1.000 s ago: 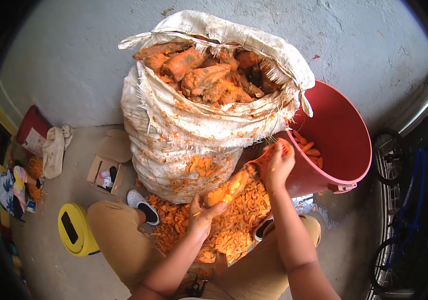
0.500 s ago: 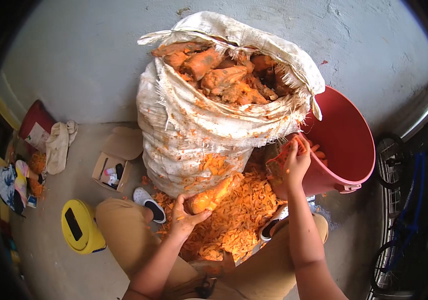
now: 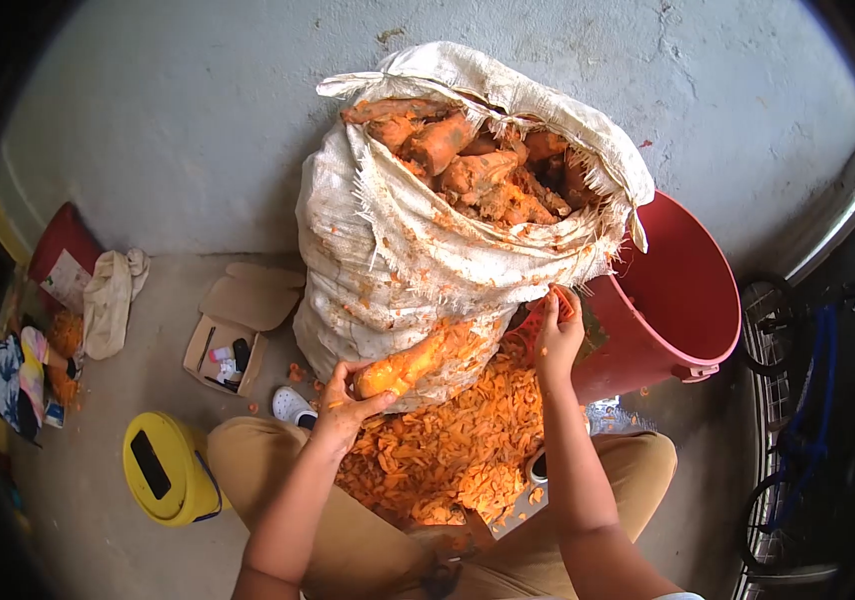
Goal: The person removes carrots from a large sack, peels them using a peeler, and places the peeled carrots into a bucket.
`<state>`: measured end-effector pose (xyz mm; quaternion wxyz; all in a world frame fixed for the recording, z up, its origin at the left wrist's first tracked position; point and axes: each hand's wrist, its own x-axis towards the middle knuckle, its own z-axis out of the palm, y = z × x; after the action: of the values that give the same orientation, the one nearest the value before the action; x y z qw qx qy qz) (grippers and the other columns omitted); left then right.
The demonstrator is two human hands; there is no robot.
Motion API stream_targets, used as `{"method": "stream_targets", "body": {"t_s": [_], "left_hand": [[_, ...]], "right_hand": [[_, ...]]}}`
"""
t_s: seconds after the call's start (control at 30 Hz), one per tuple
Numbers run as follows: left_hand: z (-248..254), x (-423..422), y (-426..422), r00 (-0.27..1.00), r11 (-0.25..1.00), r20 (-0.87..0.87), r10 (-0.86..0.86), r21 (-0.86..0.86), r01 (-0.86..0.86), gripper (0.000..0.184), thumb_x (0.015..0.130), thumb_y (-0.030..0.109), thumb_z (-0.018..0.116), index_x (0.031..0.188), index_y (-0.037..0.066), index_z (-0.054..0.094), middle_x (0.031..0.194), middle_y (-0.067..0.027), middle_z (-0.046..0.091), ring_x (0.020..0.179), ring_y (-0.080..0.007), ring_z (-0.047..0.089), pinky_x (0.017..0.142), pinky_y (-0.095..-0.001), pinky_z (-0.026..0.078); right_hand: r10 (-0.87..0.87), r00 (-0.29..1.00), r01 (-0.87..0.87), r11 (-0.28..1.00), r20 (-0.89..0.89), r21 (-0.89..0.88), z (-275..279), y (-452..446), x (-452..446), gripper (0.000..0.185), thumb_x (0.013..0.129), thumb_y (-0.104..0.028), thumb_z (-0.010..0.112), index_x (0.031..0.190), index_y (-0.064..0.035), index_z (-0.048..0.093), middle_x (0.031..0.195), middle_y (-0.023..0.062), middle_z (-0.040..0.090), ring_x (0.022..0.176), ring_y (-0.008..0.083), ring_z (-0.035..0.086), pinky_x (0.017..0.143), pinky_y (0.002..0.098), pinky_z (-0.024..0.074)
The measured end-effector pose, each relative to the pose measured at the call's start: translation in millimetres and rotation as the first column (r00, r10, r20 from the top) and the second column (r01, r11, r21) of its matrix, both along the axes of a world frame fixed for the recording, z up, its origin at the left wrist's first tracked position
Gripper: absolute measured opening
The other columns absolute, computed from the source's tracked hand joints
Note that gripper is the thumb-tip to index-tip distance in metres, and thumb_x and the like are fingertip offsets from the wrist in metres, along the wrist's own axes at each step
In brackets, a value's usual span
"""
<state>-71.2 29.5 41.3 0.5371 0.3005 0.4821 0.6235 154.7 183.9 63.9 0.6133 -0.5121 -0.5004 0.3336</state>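
Two hands, one held root, one red object in the right hand, one white sack, one heap of peelings, two red buckets, one yellow bucket, one cardboard box, two shoes; the sack's roots overlap too much to count.

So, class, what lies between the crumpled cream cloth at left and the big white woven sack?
In the head view, an open tan cardboard box holding small items stands on the grey floor between the cloth and the sack.
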Motion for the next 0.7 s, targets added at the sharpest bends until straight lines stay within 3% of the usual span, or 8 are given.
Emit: {"method": "stream_targets", "body": {"t_s": [0.03, 0.1, 0.2, 0.33, 0.4, 0.6, 0.63, 0.7], "left_hand": [[-4.7, -1.1, -2.1, 0.994, 0.999, 0.113, 0.013, -0.049, -0.007, 0.052, 0.065, -0.001, 0.067, 0.106, 0.005, 0.036, 0.103, -0.0117, 0.047, 0.096, -0.0238, 0.051, 0.082, -0.0389, 0.044], [-16.8, 1.5, -5.9, 0.953, 0.993, 0.297, 0.053, -0.112, -0.02, 0.053, 0.068, -0.003, 0.063, 0.11, 0.008, 0.032, 0.108, -0.0146, 0.046, 0.099, -0.0309, 0.051, 0.086, -0.0468, 0.041], [-28.4, 2.6, -5.7, 0.907, 0.978, 0.42, 0.042, -0.205, 0.049, 0.052, 0.07, -0.004, 0.061, 0.11, 0.008, 0.031, 0.108, -0.015, 0.046, 0.1, -0.0316, 0.05, 0.085, -0.0471, 0.042], [-33.2, 7.5, -3.1, 0.956, 0.981, 0.293, -0.022, -0.18, 0.077, 0.055, 0.064, -0.001, 0.068, 0.104, 0.007, 0.031, 0.103, -0.0148, 0.048, 0.096, -0.0234, 0.051, 0.085, -0.037, 0.041], [-21.7, 11.2, -4.9, 0.968, 0.992, 0.25, -0.01, -0.12, 0.042, 0.051, 0.063, -0.001, 0.069, 0.1, 0.004, 0.034, 0.098, -0.0116, 0.05, 0.09, -0.0178, 0.052, 0.082, -0.0306, 0.043], [-19.1, 19.8, -4.4, 0.991, 0.999, 0.13, 0.043, -0.009, -0.042, 0.051, 0.062, 0.001, 0.07, 0.099, 0.004, 0.036, 0.095, -0.0096, 0.05, 0.087, -0.0159, 0.052, 0.078, -0.0294, 0.045], [-20.4, 19.2, -4.8, 0.995, 0.999, 0.091, 0.039, -0.019, -0.037, 0.05, 0.062, 0.001, 0.07, 0.099, 0.004, 0.036, 0.096, -0.0097, 0.05, 0.087, -0.0169, 0.053, 0.077, -0.0305, 0.046], [-26.8, 18.3, -4.5, 0.997, 1.0, 0.078, 0.025, -0.011, -0.024, 0.049, 0.062, 0.002, 0.069, 0.099, 0.005, 0.036, 0.096, -0.0098, 0.05, 0.087, -0.018, 0.053, 0.077, -0.0317, 0.047]], "right_hand": [[-0.065, 0.998, 0.065, 0.995, -0.005, 0.07, -0.2, -1.2, -8.9, 0.019, 0.086, -0.014, 0.047, 0.096, 0.0015, 0.051, 0.075, 0.0074, 0.058, 0.065, 0.0098, 0.052, 0.059, 0.0233, 0.0432], [-0.013, 0.943, 0.012, 1.0, -0.333, -0.005, 3.2, -1.9, -23.8, 0.019, 0.086, -0.015, 0.047, 0.095, 0.0018, 0.049, 0.074, 0.0094, 0.058, 0.062, 0.0112, 0.054, 0.056, 0.0238, 0.0443], [0.121, 0.78, -0.168, 0.986, -0.614, -0.018, -12.1, -0.6, -39.9, 0.018, 0.086, -0.019, 0.048, 0.089, -0.0008, 0.047, 0.067, 0.0108, 0.058, 0.052, 0.0122, 0.054, 0.048, 0.0231, 0.0441], [0.213, 0.83, -0.285, 0.957, -0.516, -0.062, -10.4, -29.3, -78.8, 0.018, 0.085, -0.021, 0.05, 0.086, -0.0027, 0.049, 0.064, 0.0069, 0.057, 0.049, 0.0101, 0.05, 0.045, 0.0218, 0.0419], [0.117, 0.946, -0.173, 0.97, -0.302, -0.168, -7.9, -43.3, -94.7, 0.016, 0.086, -0.014, 0.046, 0.092, 0.001, 0.049, 0.067, 0.0053, 0.056, 0.055, 0.0095, 0.05, 0.051, 0.022, 0.0415], [0.049, 0.999, -0.049, 0.998, 0.022, -0.041, -18.7, -58.9, -102.0, 0.024, 0.086, -0.012, 0.046, 0.102, 0.0056, 0.046, 0.078, 0.0103, 0.058, 0.064, 0.0135, 0.055, 0.055, 0.0242, 0.0443], [0.036, 0.998, -0.043, 0.99, -0.053, -0.136, -11.0, -56.2, -97.4, 0.025, 0.086, -0.013, 0.047, 0.102, 0.0064, 0.046, 0.077, 0.0114, 0.059, 0.065, 0.0144, 0.056, 0.057, 0.025, 0.0459], [0.007, 0.995, -0.016, 0.996, -0.095, -0.091, -29.6, -37.9, -82.3, 0.02, 0.085, -0.012, 0.046, 0.097, 0.0046, 0.048, 0.074, 0.0117, 0.058, 0.063, 0.0151, 0.056, 0.056, 0.0248, 0.0469]]}}
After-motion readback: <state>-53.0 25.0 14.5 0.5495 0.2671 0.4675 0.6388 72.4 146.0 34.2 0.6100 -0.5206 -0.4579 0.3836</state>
